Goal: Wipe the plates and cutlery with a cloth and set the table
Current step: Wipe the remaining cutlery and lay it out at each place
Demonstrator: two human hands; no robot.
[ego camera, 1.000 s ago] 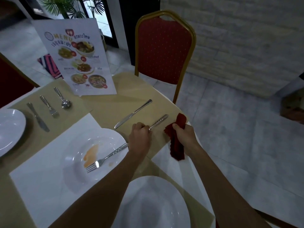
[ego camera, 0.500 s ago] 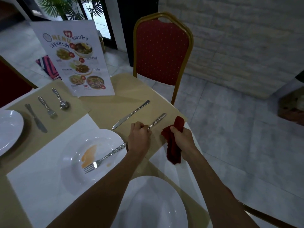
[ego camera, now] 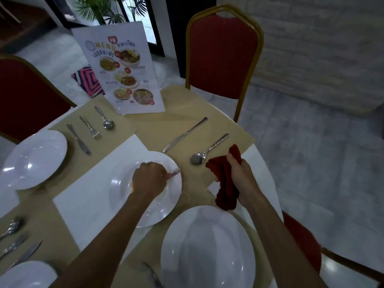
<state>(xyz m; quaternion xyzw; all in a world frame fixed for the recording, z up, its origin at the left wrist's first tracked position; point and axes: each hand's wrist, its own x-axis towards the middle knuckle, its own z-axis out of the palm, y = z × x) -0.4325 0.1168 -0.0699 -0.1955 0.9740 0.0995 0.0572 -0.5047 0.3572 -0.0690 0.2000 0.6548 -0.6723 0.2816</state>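
My left hand [ego camera: 149, 178] curls over the fork [ego camera: 175, 172] on the stained white plate [ego camera: 162, 208]; only the handle's end shows past my fingers, the tines are hidden. My right hand [ego camera: 242, 173] grips a crumpled red cloth [ego camera: 225, 190] just right of that plate. A spoon [ego camera: 207, 151] lies free on the tan placemat [ego camera: 232, 142] beside the cloth, with a knife [ego camera: 185, 134] beyond it. A clean white plate [ego camera: 207, 252] sits nearest me.
A standing menu card [ego camera: 124, 69] is at the back of the table. A second setting on the left has a white plate [ego camera: 35, 159], knife [ego camera: 79, 139], fork [ego camera: 90, 127] and spoon [ego camera: 105, 118]. More cutlery [ego camera: 14, 240] lies bottom left. Red chairs [ego camera: 224, 53] surround the table.
My left hand let go of the spoon, which now lies on the placemat, and moved left onto the fork on the stained plate. The view shifted, showing more of the table.
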